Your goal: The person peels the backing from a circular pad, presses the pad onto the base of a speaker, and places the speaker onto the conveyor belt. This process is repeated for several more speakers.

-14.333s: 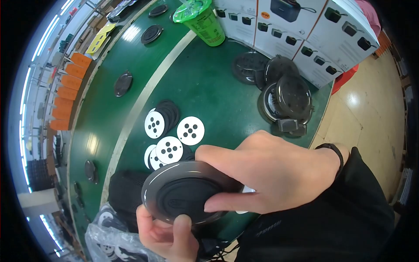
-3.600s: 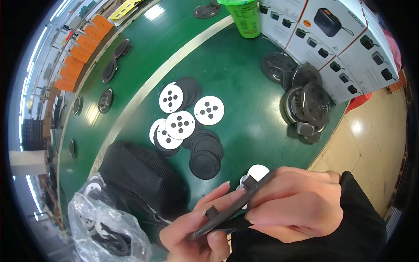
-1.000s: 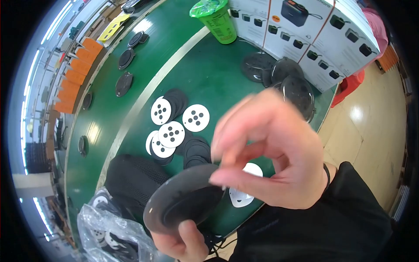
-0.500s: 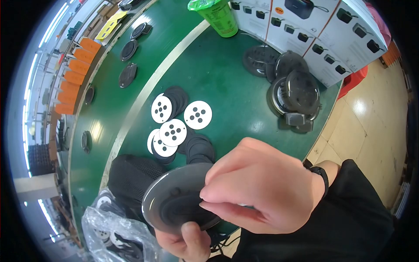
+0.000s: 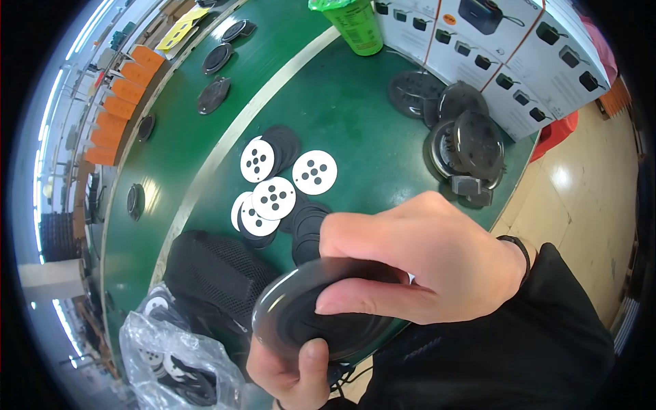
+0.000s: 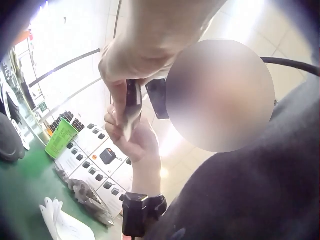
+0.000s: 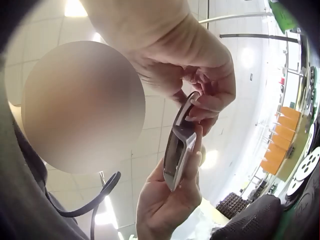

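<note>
In the head view both hands hold one dark round disc (image 5: 311,321) with a glossy rim over the table's near edge. My left hand (image 5: 294,369) grips it from below, thumb on the rim. My right hand (image 5: 355,273) curls over its top and far edge. The left wrist view has the disc (image 6: 132,107) edge-on between the left hand (image 6: 135,55) and the right hand (image 6: 132,142). In the right wrist view the right hand's fingertips (image 7: 202,102) pinch the upper rim of the disc (image 7: 180,142), and the left hand (image 7: 165,200) supports it.
White discs with holes (image 5: 273,198) and black discs (image 5: 307,222) lie on the green table (image 5: 355,116). A black mesh bag (image 5: 212,270) and a plastic bag (image 5: 171,355) sit at the near left. Dark lids (image 5: 458,137), a green cup (image 5: 355,24) and white boxes (image 5: 492,41) stand at the far right.
My right hand, raised and blurred above the disc a second ago, has come down and closed over it. The disc has shifted slightly right in my left hand.
</note>
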Demonstrator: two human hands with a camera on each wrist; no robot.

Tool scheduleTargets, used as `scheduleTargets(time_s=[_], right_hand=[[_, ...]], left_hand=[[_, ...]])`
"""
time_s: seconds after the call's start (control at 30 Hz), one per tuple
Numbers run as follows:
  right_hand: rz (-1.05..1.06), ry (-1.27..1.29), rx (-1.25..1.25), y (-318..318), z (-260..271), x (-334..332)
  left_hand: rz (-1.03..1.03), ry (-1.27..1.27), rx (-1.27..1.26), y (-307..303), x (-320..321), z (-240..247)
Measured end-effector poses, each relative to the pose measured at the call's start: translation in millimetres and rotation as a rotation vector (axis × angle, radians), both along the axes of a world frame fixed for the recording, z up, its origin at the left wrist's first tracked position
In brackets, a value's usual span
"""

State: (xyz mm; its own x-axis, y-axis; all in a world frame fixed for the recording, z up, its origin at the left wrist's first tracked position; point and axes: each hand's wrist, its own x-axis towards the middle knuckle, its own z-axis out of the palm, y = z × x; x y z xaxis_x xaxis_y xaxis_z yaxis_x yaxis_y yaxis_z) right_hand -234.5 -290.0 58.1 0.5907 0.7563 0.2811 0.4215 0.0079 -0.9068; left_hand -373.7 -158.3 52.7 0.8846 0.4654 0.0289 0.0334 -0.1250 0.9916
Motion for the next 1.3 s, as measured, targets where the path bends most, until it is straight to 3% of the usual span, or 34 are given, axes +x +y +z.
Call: scheduleTargets(time_s=[0.2, 0.37, 0.47, 0.5, 0.6, 0.67, 0.77, 0.83, 0.93, 1.0, 1.07, 1.17, 1.2, 1.3], right_hand=[[0.081, 0.023, 0.032, -15, 9, -8], [0.213, 0.100, -0.031, -23, 8, -13], [0.298, 0.259, -0.168, -24, 11, -9], [0.328, 0.275, -0.199, -25, 13, -7], [0.389, 0.302, -0.235, -27, 14, -1], [0.394, 0.298, -0.184, -31, 10, 0], [0.177, 0.190, -0.328, -18, 12, 0], [0.123, 0.298, -0.293, -9, 6, 6], [0.064, 0.420, -0.264, 4, -19, 22], [-0.136, 0.136, -0.443, 5, -26, 35], [-0.212, 0.000, -0.418, 5, -39, 47], [-0.293, -0.395, -0.534, 22, -76, 50], [-0.299, -0.355, -0.641, 31, -77, 48], [-0.374, -0.435, -0.650, 52, -85, 48]], left_hand=[[-0.095, 0.079, -0.018, 4, -14, 7], [-0.055, 0.051, -0.244, 1, -9, 12], [-0.119, -0.113, -0.488, 7, 4, 10], [-0.104, -0.025, -0.592, 13, 6, 6], [-0.098, -0.004, -0.583, 13, 8, 6], [-0.037, 0.003, -0.389, 8, 8, 4], [0.040, -0.011, -0.078, -2, 16, 0], [-0.004, 0.090, 0.013, 5, 30, 6], [-0.257, 0.462, 0.051, 69, 76, 7], [-0.136, 0.373, -0.021, 138, 125, 2], [-0.098, 0.367, 0.026, 234, 179, -1], [0.107, 0.271, -0.165, 365, 242, -52], [0.134, 0.260, -0.180, 400, 259, -75], [0.012, 0.257, -0.102, 471, 301, -142]])
